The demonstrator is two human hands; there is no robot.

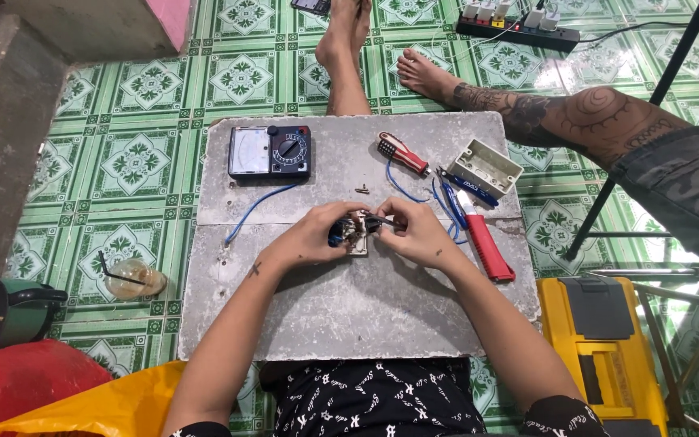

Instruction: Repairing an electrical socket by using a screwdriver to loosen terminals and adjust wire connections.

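One small beige switch plate, blue-wired.

green patterned tile floor in bright light

a grey concrete step stands at the left, a pink wall part above it, black metal frame legs at the right, glare on the tiles there.

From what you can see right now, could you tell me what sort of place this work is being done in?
Probably a home floor used as a makeshift electrical workbench. The person sits on green patterned floor tiles, both hands on a small switch part over a grey slab, with an analog multimeter and a yellow toolbox nearby.
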